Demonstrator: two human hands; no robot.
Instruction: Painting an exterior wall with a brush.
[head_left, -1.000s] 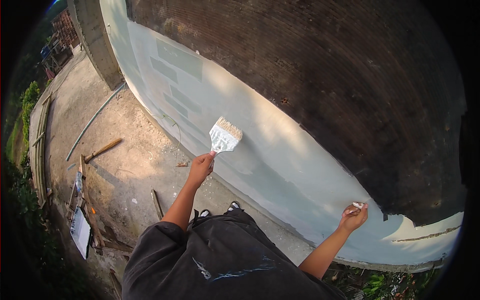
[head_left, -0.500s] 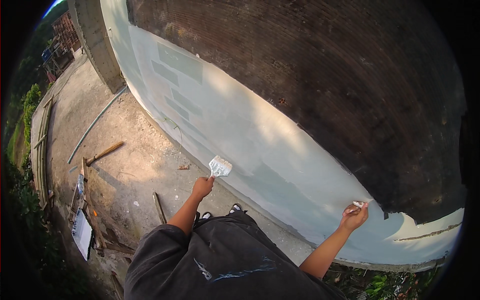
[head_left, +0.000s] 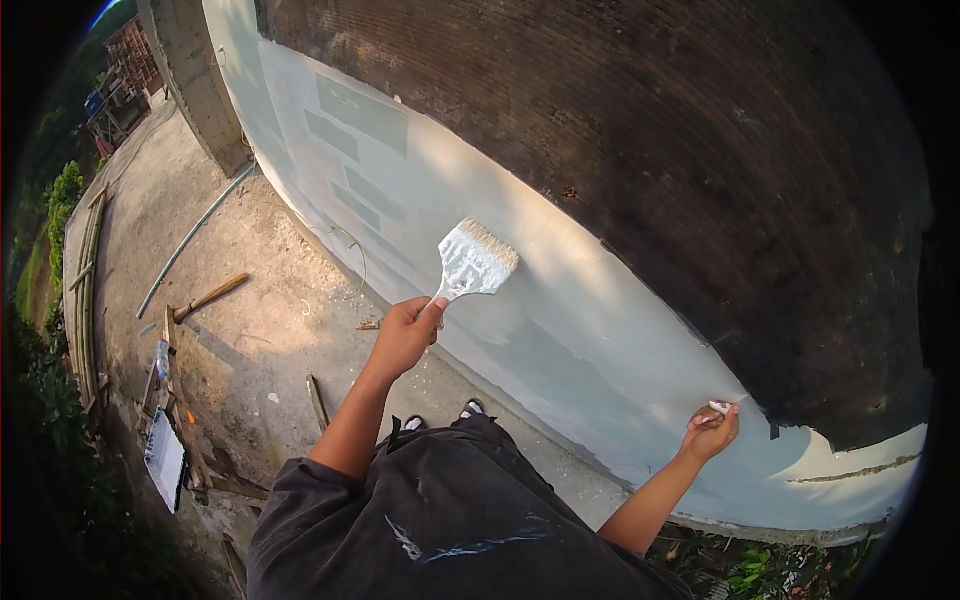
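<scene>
My left hand [head_left: 408,335] is closed around the handle of a wide, flat paintbrush [head_left: 470,265]. White paint coats the brush, and its pale bristles point up and to the right, in front of the wall; whether they touch it I cannot tell. At the right, my right hand [head_left: 711,432] grips a small white, paint-smeared handle [head_left: 719,408] close to the wall's upper edge. The fingers hide most of that tool. The low wall [head_left: 590,345] is coated whitish and pale grey-green, with darker patches. Above it lies a dark ribbed sheet [head_left: 640,130].
On the concrete floor at the left are a wooden-handled tool [head_left: 212,297], a pale pipe [head_left: 195,240] and a white paint tray [head_left: 164,462] among wood scraps. Bamboo poles [head_left: 86,290] lie along the far left edge. A concrete pillar [head_left: 195,85] stands at the upper left.
My left hand has lifted the wide paintbrush up and to the right, and it looks larger and nearer. My right hand stays almost in place at the wall's upper edge.
</scene>
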